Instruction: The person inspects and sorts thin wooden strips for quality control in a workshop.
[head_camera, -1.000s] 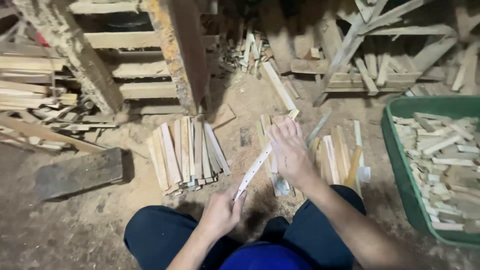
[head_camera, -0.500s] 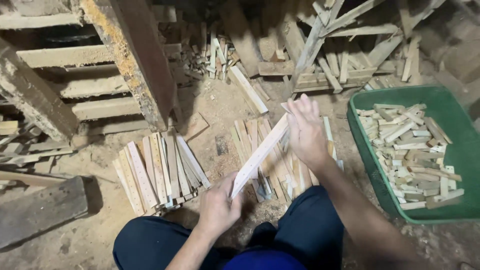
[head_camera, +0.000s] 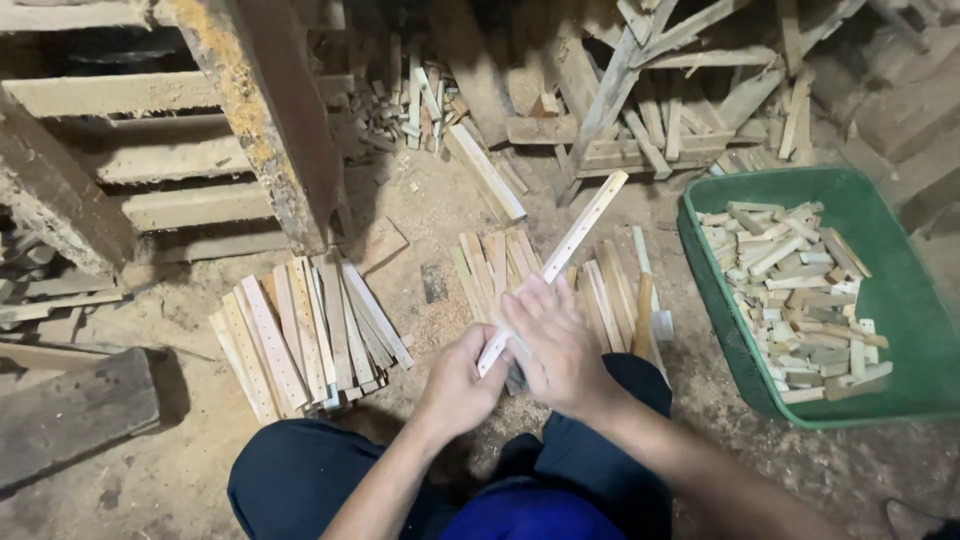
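**Two hands on one pale slat**

Two bare hands meet over the sawdust-strewn dirt floor (head_camera: 440, 220), both on the same long, pale wooden slat with a row of small holes (head_camera: 570, 245). The left hand (head_camera: 462, 382) is closed around the slat's near end, fingers curled under it. The right hand (head_camera: 556, 340) lies just beyond, its palm and fingers pressed flat along the wood rather than wrapped round it, so the grip there is loose at most. From the hands the slat rises at a slant, up and to the right, its far end in the air above the floor, short of the rough timber frame (head_camera: 640, 110) at the back.

Under the hands a row of short wooden strips (head_camera: 500, 262) lies side by side on the floor, with a wooden-handled hatchet (head_camera: 648, 318) on its right edge. To the left, a fanned stack of similar holed slats (head_camera: 305, 335) sits near the person's dark blue trouser knee (head_camera: 300, 475). At the right edge of the floor stands a green plastic tub (head_camera: 880, 220) holding small cut wood blocks (head_camera: 790, 300). A rusty, peeling upright post (head_camera: 265, 120) stands at the back left, with a dark heavy plank (head_camera: 75, 415) lying near the left edge.
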